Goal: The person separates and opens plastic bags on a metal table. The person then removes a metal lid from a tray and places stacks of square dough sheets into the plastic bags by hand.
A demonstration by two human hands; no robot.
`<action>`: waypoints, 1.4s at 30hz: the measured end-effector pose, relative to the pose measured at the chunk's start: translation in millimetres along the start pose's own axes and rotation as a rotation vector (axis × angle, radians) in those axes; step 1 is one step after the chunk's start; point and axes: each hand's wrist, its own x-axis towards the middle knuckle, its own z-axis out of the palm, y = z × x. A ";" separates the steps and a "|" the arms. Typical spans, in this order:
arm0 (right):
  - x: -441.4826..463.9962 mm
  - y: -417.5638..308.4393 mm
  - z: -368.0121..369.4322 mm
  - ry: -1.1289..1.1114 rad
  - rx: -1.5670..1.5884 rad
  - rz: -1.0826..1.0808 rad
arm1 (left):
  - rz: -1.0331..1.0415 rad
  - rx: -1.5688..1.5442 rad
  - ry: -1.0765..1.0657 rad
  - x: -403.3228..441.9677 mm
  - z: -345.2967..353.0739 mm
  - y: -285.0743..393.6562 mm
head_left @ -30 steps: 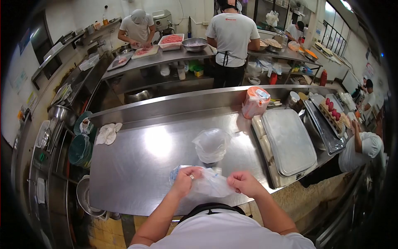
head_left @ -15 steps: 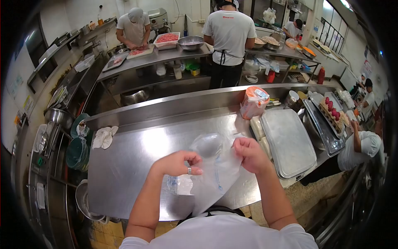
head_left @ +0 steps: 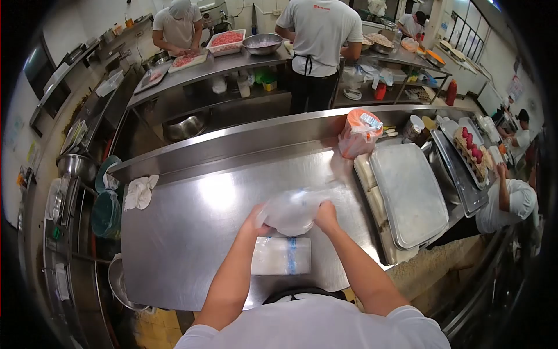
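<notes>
A thin translucent plastic bag [head_left: 295,209] is stretched between my two hands over the steel table. My left hand [head_left: 256,221] grips its left side, the fingers partly covered by the film. On the right side, my right hand [head_left: 326,214] is closed on the bag's edge. Under the bag there is a rounded shape, blurred by the film. Just in front of my body lies a flat white pack with a blue printed stripe [head_left: 281,256], touched by neither hand.
A white cloth [head_left: 140,192] lies at the steel table's [head_left: 186,250] left end. At the right stand an orange-lidded tub in plastic [head_left: 360,134], a lidded tray [head_left: 408,195] and an egg tray [head_left: 472,152]. Co-workers stand beyond a back table and at the right.
Both hands have moved forward with the bag, which was hanging down before and now spreads over the rounded shape. The white pack is now uncovered. The view has shifted slightly.
</notes>
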 end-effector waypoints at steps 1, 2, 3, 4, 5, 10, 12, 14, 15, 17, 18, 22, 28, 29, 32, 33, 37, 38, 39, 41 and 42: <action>-0.4 2.0 0.4 -0.008 -0.097 -0.036 | 0.001 0.027 0.052 10.1 -6.3 -5.4; 1.2 2.7 2.5 0.007 -0.051 -0.079 | 0.003 0.054 0.105 20.1 -11.8 -11.7; 3.8 6.8 7.3 0.020 -0.003 -0.123 | 0.006 0.081 0.160 28.2 -18.6 -15.8; 0.4 7.1 9.1 0.030 0.045 -0.162 | -0.008 0.070 0.163 34.1 -30.1 -18.4; 1.8 8.0 6.3 -0.071 0.150 -0.013 | -0.021 0.063 0.163 41.2 -41.0 -18.6; -20.0 41.8 -28.8 -0.413 0.399 0.429 | 0.165 0.095 0.149 1.2 -21.1 -20.8; -65.4 18.5 -39.7 -0.596 -0.015 0.426 | 0.285 0.232 0.282 -40.1 9.9 -20.6; -97.1 16.0 -29.8 -0.644 -0.225 0.252 | 0.362 0.603 0.357 -46.8 -15.0 -37.7; -109.4 18.7 -29.0 -0.662 -0.329 0.164 | 0.400 0.790 0.389 -53.6 -26.2 -49.9; -117.4 35.6 -22.6 -0.604 -0.243 0.142 | 0.560 1.211 0.334 -80.1 -31.3 -71.7; -119.9 41.6 -19.4 -0.574 -0.198 0.129 | 0.643 1.424 0.301 -94.8 -32.8 -80.7; -133.2 32.4 -32.7 -0.581 0.230 0.369 | 0.737 1.867 0.274 -131.5 -40.1 -123.2; -145.9 15.7 -40.7 -0.402 0.047 0.319 | 0.563 2.009 0.244 -136.5 -49.5 -141.5; -142.4 35.9 -34.0 -0.249 -0.023 0.183 | 0.570 2.020 0.251 -136.4 -49.3 -141.4; -134.1 60.0 -47.6 0.051 0.254 0.053 | 0.570 2.015 0.233 -134.0 -53.0 -140.2; -131.4 62.1 -54.6 0.125 0.426 0.055 | 0.565 2.007 0.220 -133.8 -54.2 -140.8; -153.4 -15.6 -136.0 -0.108 0.367 0.192 | 0.542 1.926 0.200 -131.6 -41.4 -135.9; -163.6 -28.9 -146.7 -0.142 0.319 0.031 | 0.528 1.809 0.146 -136.0 -21.2 -127.6; -173.3 -40.7 -155.5 -0.171 0.266 -0.127 | 0.512 1.692 0.087 -139.6 2.1 -120.4; -191.6 -69.7 -165.3 -0.304 0.300 -0.206 | 0.666 1.463 -0.141 -149.5 49.9 -109.3; -199.3 -86.5 -170.9 -0.397 0.387 -0.125 | 0.736 1.342 -0.250 -156.1 73.7 -106.8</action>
